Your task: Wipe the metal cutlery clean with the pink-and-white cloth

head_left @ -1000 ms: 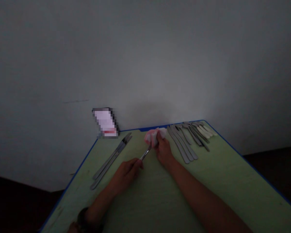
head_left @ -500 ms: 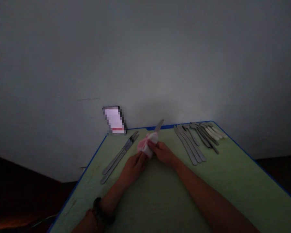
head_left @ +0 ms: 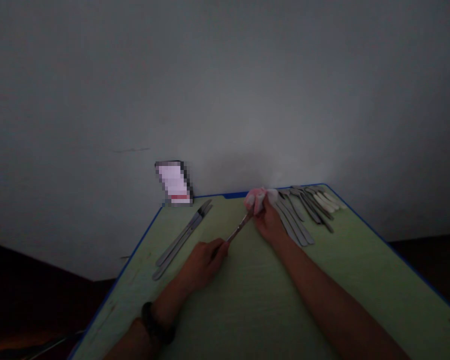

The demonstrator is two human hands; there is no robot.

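Observation:
My left hand [head_left: 206,262] is closed around the handle end of a table knife [head_left: 238,230], which slants up and to the right above the table. In my right hand [head_left: 269,220] is a bunched pink and white cloth [head_left: 256,200], wrapped about the knife's far end, so the blade is hidden. Left of my hands, two more knives [head_left: 183,240] lie side by side on the table. Just beyond my right hand several knives [head_left: 298,227] lie in a row, partly covered by that hand.
The green table [head_left: 270,310] has a blue edge and stands against a grey wall [head_left: 225,90]. A phone with a blurred screen [head_left: 174,182] leans on the wall at the back left. Dark forks and spoons [head_left: 315,207] and white-handled cutlery [head_left: 325,202] lie at the back right.
My right hand has slid the cloth up and to the right along the knife, covering the blade. The handle now shows between my hands, which have moved apart.

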